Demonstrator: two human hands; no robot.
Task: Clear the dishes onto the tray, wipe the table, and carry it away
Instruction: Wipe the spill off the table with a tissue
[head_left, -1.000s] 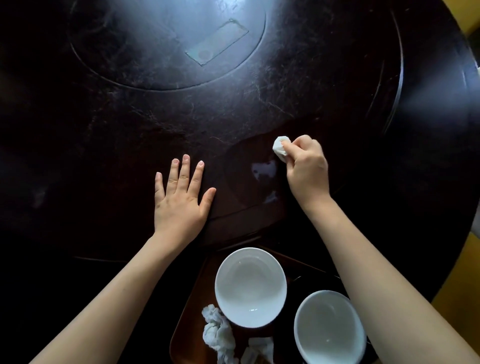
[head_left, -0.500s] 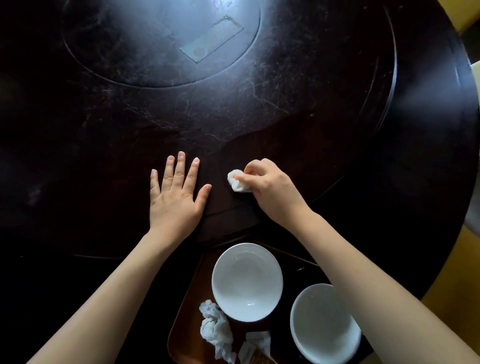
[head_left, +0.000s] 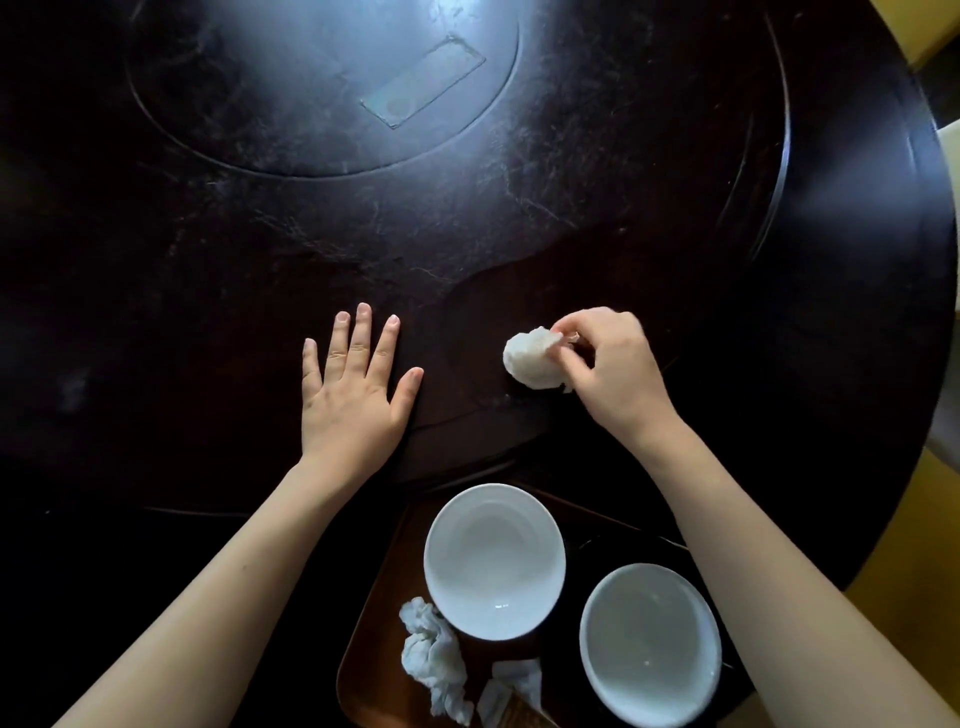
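My right hand (head_left: 615, 369) pinches a crumpled white tissue (head_left: 530, 358) against the dark round table (head_left: 208, 260), just above a wet sheen on the wood. My left hand (head_left: 356, 395) lies flat on the table, fingers spread, holding nothing. Near the table's front edge sits a brown tray (head_left: 374, 649). On it stand two empty white bowls, one to the left (head_left: 493, 558) and one to the right (head_left: 649, 644). Used crumpled tissues (head_left: 434, 657) lie on the tray's left side.
A round inset turntable (head_left: 322, 88) with a rectangular clear label (head_left: 423, 80) takes up the far middle of the table. Yellow floor or seating (head_left: 924, 525) shows past the table's right edge.
My right hand swept the tissue from the right toward the left hand, then back a little to the right and lifted its knuckles. The left hand stayed flat in place.
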